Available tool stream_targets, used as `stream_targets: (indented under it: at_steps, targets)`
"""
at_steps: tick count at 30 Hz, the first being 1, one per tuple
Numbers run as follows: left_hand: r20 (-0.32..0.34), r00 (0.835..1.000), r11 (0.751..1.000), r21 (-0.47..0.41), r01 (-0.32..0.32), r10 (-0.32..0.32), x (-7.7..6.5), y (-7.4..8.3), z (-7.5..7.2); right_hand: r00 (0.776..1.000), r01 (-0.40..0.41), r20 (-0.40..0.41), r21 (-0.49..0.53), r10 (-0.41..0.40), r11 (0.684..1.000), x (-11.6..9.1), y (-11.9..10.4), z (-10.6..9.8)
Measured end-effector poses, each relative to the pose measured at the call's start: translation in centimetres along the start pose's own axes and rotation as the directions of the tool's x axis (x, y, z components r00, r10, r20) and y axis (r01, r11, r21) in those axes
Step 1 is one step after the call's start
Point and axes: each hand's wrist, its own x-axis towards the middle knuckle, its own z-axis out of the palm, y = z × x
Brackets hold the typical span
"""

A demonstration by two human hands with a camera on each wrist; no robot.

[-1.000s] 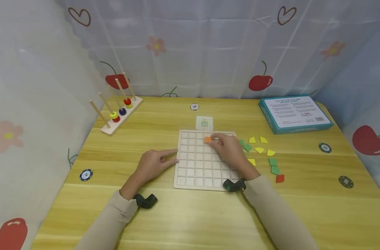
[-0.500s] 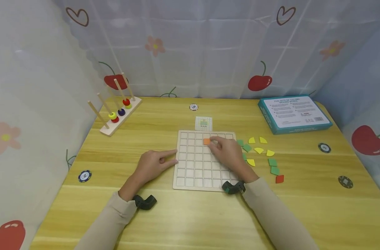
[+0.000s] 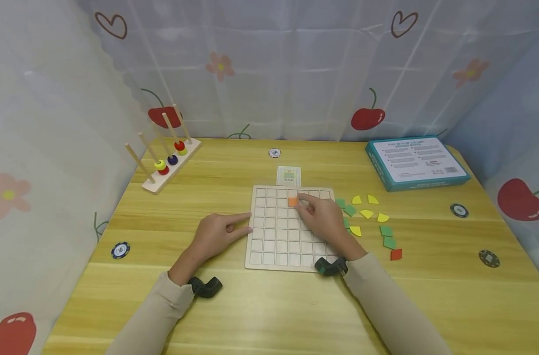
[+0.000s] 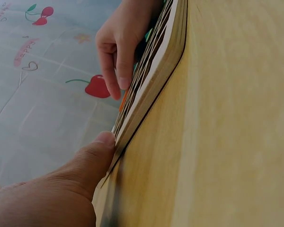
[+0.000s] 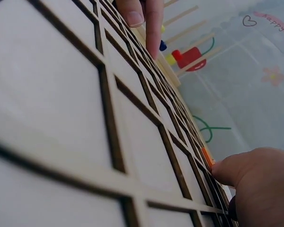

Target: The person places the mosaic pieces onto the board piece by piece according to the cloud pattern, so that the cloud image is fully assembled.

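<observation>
A pale wooden grid board (image 3: 275, 224) lies flat in the middle of the table. In its upper rows sits a small square orange tile (image 3: 293, 202), partly covered by my fingertips. My right hand (image 3: 324, 219) pinches this tile between thumb and index finger at its right side; the right wrist view has the thumb right at the orange edge (image 5: 207, 156). At the board's left edge my left hand (image 3: 218, 234) rests with thumb and index finger extended, their tips touching the rim. A printed pattern card (image 3: 289, 175) lies just beyond the board's far edge.
Right of the board lie yellow quarter-round tiles (image 3: 367, 214), green tiles (image 3: 386, 230) and a red tile (image 3: 396, 254). A teal box (image 3: 417, 162) stands back right, a peg stand with beads (image 3: 172, 167) back left. Poker chips (image 3: 120, 250) are scattered around the table.
My right hand has moved the orange tile slightly toward me, down onto the grid, and has then stayed nearly still. The left hand has kept its place at the board's edge.
</observation>
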Motion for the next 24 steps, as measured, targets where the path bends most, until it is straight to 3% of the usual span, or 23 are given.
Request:
stream_targets:
  at_steps: [12, 19, 24]
  targets:
    - [0.01, 1.0, 1.0, 0.002, 0.016, -0.016, -0.1, 0.0, 0.1, 0.997, 0.05, -0.069, 0.096, -0.043, 0.994, -1.1, 0.1, -0.8]
    - [0.002, 1.0, 1.0, 0.004, 0.007, -0.007, -0.1, 0.1, 0.0, 0.994, 0.054, -0.098, 0.063, -0.047, 0.997, -3.6, 1.1, -2.9]
    - [-0.005, 1.0, 1.0, 0.005, -0.009, 0.009, 0.0, 0.0, 0.0, 0.981, 0.059, -0.189, 0.055, -0.048, 0.997, -5.8, 3.2, -4.7]
